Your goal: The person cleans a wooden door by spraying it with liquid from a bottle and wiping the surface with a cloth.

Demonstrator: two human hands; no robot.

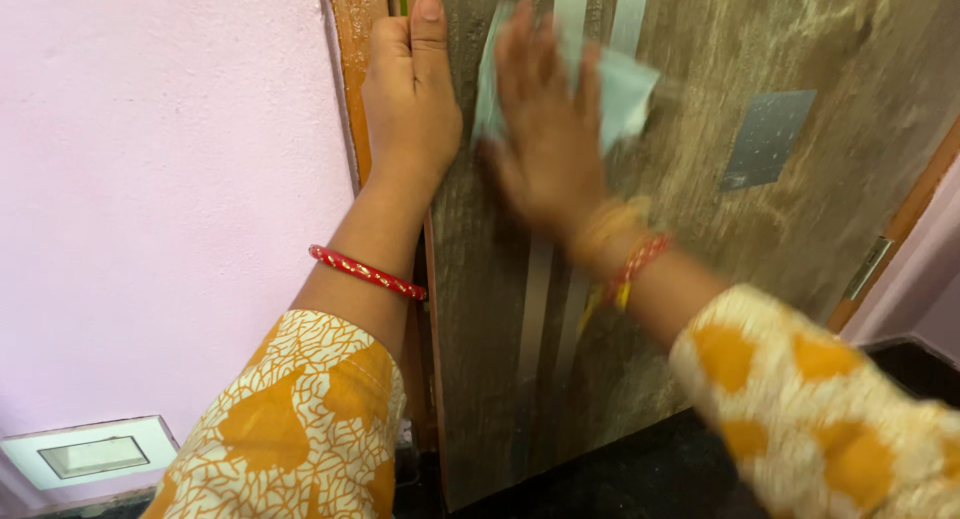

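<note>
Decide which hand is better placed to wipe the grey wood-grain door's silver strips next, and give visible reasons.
The right hand: it presses the pale green cloth flat on the grey wood-grain door, over the silver strips. The left hand grips the door's edge.

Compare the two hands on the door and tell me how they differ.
The left hand grips the door edge, sharp in the picture; the right hand lies flat on a pale cloth, blurred. The left wrist has one red bangle; the right has several. Both sleeves are orange-and-white.

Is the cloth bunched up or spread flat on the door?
Mostly spread flat: the cloth lies under the right hand against the door, though motion blur hides detail.
</note>
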